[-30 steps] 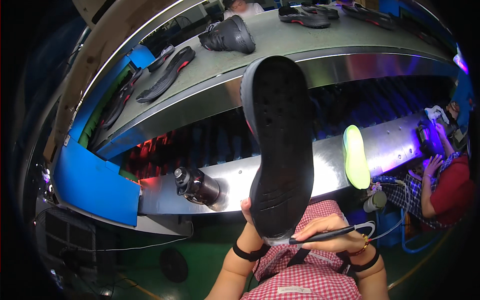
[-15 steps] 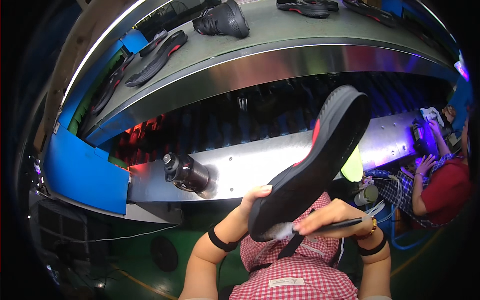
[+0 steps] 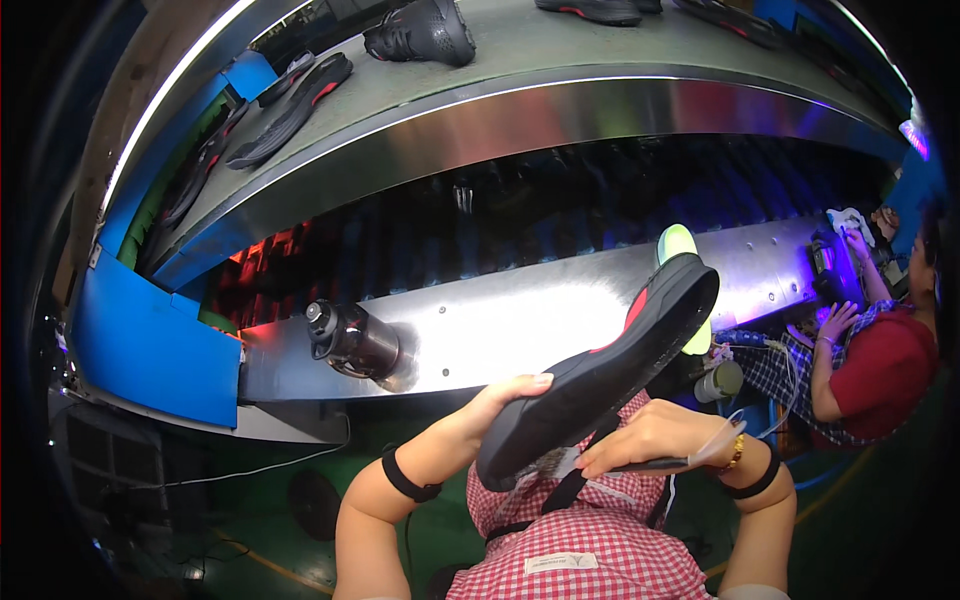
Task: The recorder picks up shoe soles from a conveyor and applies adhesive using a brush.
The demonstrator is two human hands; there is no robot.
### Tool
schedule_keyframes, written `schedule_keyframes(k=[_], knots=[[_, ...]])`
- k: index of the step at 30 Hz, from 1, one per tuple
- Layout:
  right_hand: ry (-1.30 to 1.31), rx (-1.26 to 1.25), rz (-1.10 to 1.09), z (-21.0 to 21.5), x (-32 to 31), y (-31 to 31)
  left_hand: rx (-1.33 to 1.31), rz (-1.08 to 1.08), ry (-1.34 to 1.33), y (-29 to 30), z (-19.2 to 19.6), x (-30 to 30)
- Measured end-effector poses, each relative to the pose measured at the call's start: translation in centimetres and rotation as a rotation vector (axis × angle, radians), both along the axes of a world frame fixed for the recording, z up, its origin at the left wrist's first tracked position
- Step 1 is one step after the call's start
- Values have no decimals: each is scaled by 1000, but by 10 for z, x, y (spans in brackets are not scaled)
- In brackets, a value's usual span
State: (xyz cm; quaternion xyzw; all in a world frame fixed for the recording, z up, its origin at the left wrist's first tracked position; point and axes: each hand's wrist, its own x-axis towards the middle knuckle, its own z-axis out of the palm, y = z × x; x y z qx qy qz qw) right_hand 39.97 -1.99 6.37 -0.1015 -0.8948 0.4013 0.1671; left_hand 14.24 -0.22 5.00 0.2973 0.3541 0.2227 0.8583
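Observation:
A black shoe sole (image 3: 590,375) with a red patch on its side wall is tilted over my lap, its toe-to-heel length running up to the right. My left hand (image 3: 495,405) grips its lower left end, thumb on the upper edge. In my right hand (image 3: 650,437) is a brush (image 3: 655,465) with a dark handle. The pale bristles lie against or just beside the sole's lower edge; contact is partly hidden. Behind the sole, a yellow-green flat piece (image 3: 698,340) rests on the metal ledge, partly covered.
A dark drinking bottle (image 3: 360,342) stands on the metal ledge (image 3: 455,335). Beyond it, a raised belt (image 3: 560,45) carries a black shoe (image 3: 422,33) and several soles. At the right a person in a red top (image 3: 880,370) works beside a pale green-lidded container (image 3: 720,382).
The sole's far end has swung down and the sole has turned, showing more of its side wall. The brush has moved slightly left with my right hand. More of the yellow-green piece shows.

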Motion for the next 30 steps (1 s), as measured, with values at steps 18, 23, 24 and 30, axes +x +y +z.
schedule_keyframes(k=[18, 23, 24, 30], knots=[[-54, 11, -67, 12, 24, 11, -22, -105, 115, -4, 28, -8], [-95, 125, -112, 12, 35, 11, -87, -17, 7, -5, 24, -12], [-55, 106, -161, 11, 37, 11, -75, -21, 72, -6, 23, -12], [-163, 163, -104, 5, 36, 10, -115, 2, 117, -9, 31, -21]])
